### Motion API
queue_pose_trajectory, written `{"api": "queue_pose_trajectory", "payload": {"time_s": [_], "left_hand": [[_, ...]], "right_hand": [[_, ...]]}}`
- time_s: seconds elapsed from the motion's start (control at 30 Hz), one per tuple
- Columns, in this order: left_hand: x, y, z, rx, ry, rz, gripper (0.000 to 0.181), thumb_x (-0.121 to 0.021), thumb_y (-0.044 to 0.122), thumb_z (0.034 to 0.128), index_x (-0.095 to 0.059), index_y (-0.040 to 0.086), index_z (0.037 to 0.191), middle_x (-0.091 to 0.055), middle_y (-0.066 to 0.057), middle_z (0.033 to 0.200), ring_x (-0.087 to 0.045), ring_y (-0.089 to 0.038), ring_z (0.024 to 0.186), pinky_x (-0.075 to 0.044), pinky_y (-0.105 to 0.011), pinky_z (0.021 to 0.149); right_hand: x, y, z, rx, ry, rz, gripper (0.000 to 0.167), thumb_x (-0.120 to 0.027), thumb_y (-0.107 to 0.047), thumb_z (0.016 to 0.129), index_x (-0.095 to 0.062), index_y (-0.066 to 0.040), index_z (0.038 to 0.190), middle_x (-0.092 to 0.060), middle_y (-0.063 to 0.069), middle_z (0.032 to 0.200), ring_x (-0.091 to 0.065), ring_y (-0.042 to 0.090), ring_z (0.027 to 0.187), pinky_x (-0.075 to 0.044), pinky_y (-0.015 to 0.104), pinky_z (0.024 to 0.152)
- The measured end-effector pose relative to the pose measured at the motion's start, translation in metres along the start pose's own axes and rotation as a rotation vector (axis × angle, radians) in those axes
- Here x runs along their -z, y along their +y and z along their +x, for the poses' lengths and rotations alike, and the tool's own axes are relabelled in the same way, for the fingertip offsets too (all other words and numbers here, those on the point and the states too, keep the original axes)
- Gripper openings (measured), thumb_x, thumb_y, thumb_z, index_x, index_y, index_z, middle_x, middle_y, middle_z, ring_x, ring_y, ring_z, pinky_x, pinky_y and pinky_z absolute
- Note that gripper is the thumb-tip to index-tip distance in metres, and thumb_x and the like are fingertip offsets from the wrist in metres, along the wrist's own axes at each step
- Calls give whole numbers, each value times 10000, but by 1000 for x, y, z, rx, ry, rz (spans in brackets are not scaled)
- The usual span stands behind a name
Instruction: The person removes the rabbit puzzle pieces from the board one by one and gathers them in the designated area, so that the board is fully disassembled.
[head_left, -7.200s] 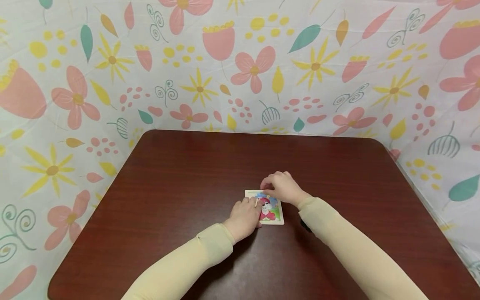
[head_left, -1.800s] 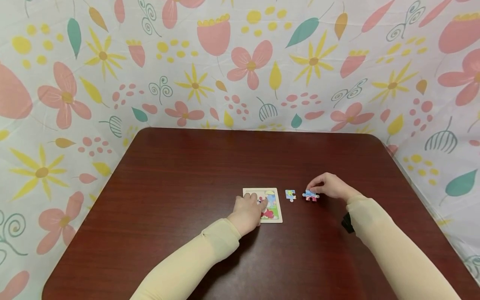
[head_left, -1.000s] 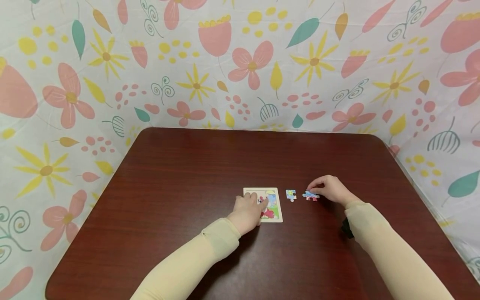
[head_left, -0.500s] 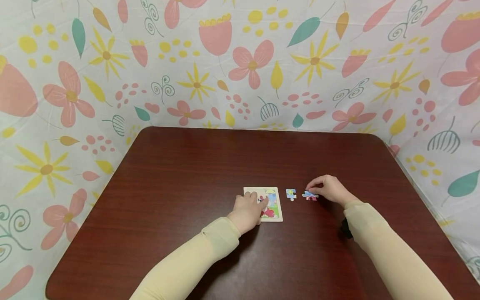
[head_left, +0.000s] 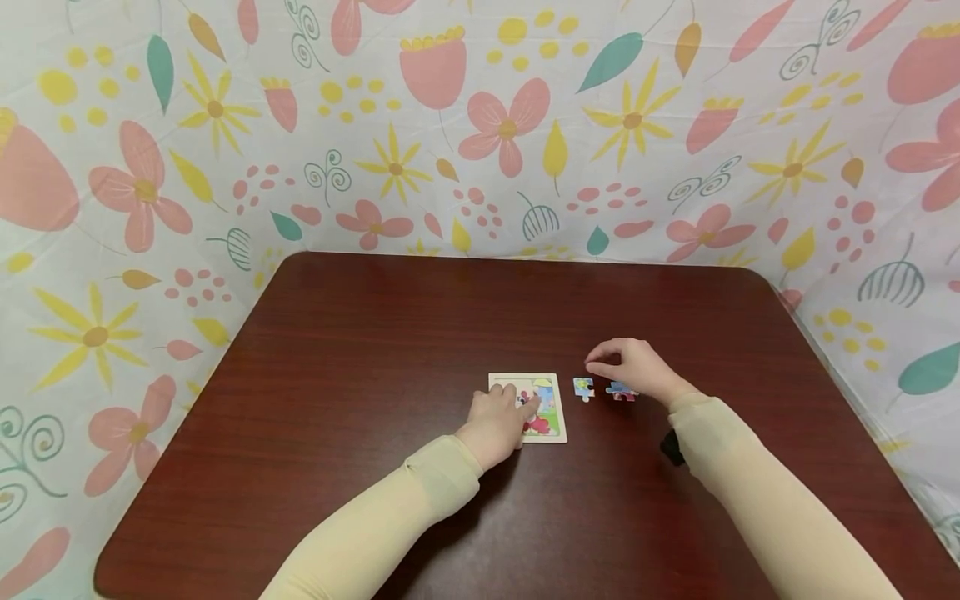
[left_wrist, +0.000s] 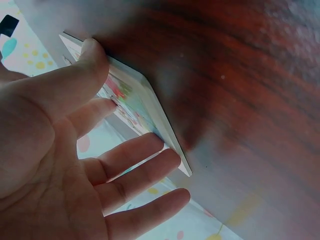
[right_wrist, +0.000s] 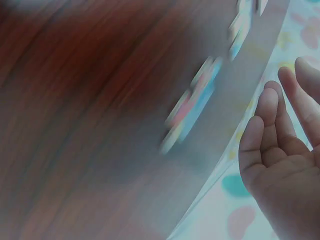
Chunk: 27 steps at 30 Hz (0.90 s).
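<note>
A square picture puzzle board (head_left: 553, 421) with a pale frame lies flat near the middle of the table. My left hand (head_left: 492, 425) rests on its left part; in the left wrist view the thumb of that hand (left_wrist: 65, 145) touches one edge of the board (left_wrist: 142, 97) and straight fingers reach across it. Right of the board lie a blue-yellow piece (head_left: 582, 388) and a blue-pink piece (head_left: 621, 391). My right hand (head_left: 637, 367) hovers by both pieces, its fingers bent loosely and holding nothing. The right wrist view shows the blue-pink piece (right_wrist: 192, 107) on the table, blurred.
The dark red-brown table (head_left: 360, 350) has rounded far corners. A white cloth (head_left: 450, 217) with flower prints hangs behind it and along both sides. Something black (head_left: 672, 448) sits at the right wrist.
My right hand has let go of the blue-pink piece, lifted, and moved left toward the blue-yellow one. Earlier, neither piece lay visible on the table. My left hand stays on the board.
</note>
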<state>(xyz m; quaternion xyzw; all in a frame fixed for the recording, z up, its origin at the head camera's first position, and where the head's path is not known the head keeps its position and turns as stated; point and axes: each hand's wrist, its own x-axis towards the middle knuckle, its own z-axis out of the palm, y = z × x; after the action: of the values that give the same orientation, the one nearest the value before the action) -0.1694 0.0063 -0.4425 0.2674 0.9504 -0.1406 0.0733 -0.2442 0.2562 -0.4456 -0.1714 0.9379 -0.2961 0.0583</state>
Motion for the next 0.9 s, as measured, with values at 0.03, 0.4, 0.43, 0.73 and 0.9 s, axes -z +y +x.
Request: {"api": "queue_pose_trajectory", "payload": {"time_s": [0.03,0.4,0.43,0.73,0.9], "left_hand": [[0,0,0,-1,-2,2,638,-634,454,860,-378,385,1440,-537,-31,1049,-491,-177,893,-438,-310,628],[2,0,-1,-11,-18,16,629,-620,492,863,-363,428,1434,-533,-31,1072,-491,-173,893,-458,-308,637],[2,0,-1,-13,-23,17,623,-616,492,867,-364,430,1433,-533,-30,1082,-490,-171,896,-456,-301,629],[4,0,-1,-6,-25,15,603,-623,474,864,-389,434,1418,-537,-23,1101,-497,-166,910,-443,-279,614],[4,-1,-1,-9,-17,17,614,-626,482,856,-384,437,1420,-536,-22,1090,-489,-160,894,-435,-274,601]], "right_hand": [[-4,-6,3,22,3,2,150,-681,-221,875,-724,-116,973,-695,33,971,-589,197,890,-486,391,792],[-46,-46,24,203,-38,-142,230,-713,-158,843,-716,-117,1069,-625,3,913,-539,129,755,-456,316,713],[-47,-48,24,218,-34,-181,232,-724,-168,833,-722,-132,1062,-630,-3,913,-532,134,764,-436,330,724],[-51,-55,22,399,9,-497,218,-783,-244,767,-758,-253,984,-619,-50,837,-471,149,751,-313,329,684],[-49,-55,21,504,13,-570,219,-797,-185,743,-764,-258,947,-606,-46,828,-498,169,770,-352,345,699]]}}
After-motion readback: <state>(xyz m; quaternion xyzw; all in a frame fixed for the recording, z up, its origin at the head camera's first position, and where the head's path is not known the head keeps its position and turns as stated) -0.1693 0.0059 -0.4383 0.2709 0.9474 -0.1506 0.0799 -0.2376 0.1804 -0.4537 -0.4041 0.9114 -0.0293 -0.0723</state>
